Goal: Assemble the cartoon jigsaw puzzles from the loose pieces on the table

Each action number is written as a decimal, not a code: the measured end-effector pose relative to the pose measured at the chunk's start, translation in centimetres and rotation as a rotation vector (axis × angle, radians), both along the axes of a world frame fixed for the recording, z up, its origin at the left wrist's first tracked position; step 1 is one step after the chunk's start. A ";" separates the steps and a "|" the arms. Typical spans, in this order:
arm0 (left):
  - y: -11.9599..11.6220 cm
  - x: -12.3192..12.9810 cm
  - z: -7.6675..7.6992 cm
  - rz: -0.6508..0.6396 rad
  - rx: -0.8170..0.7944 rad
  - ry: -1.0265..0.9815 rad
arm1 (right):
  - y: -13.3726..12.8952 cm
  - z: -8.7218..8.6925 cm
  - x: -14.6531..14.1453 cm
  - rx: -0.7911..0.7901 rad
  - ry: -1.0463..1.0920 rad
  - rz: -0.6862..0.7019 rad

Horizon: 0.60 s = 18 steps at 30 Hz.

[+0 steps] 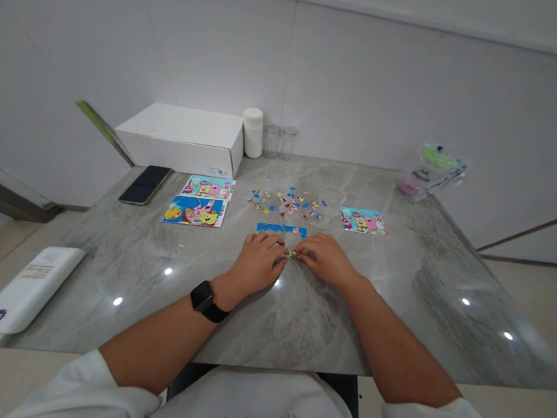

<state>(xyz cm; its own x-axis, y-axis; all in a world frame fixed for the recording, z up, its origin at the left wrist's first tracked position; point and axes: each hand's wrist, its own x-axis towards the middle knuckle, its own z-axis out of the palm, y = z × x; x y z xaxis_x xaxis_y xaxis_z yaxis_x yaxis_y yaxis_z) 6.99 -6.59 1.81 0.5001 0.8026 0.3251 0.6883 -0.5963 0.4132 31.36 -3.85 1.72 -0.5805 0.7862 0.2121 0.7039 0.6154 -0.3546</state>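
Fingers closed, my left hand [261, 261] and my right hand [327, 260] meet in front of me at the table's middle. Between their fingertips are small yellowish jigsaw pieces [293, 254], partly covered by the fingers. Just beyond lies a blue strip of joined jigsaw pieces [283, 229], its lower side hidden by my hands. Several loose jigsaw pieces [289, 205] are scattered farther back. A finished-looking cartoon picture [364, 221] lies to the right. On the left are two more cartoon picture cards [195, 211], one behind the other.
A phone [145, 185] and a white power bank [26, 291] with a cable lie on the left of the grey table [375, 327]. Along the back stand a white box [180, 141], a white bottle [253, 133] and two clear glasses [280, 143]. A plastic bag [431, 173] sits back right.
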 end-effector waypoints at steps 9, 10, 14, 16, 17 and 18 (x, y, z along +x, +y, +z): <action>-0.5 0.4 1.0 -0.104 -0.020 0.212 | -0.1 0.2 -0.5 -0.004 -0.055 0.000; -0.5 0.3 1.1 -0.109 -0.030 0.237 | -0.2 0.2 -0.5 -0.008 -0.056 0.001; -0.6 0.3 1.4 -0.112 -0.051 0.291 | -0.3 0.1 -0.6 -0.008 -0.067 0.002; -0.6 0.3 1.5 -0.115 -0.053 0.290 | -0.3 0.2 -0.6 -0.006 -0.077 0.002; -0.6 0.3 1.5 -0.116 -0.054 0.287 | -0.3 0.2 -0.7 -0.005 -0.081 0.001; -0.6 0.3 1.5 -0.115 -0.053 0.284 | -0.3 0.2 -0.7 -0.004 -0.084 0.000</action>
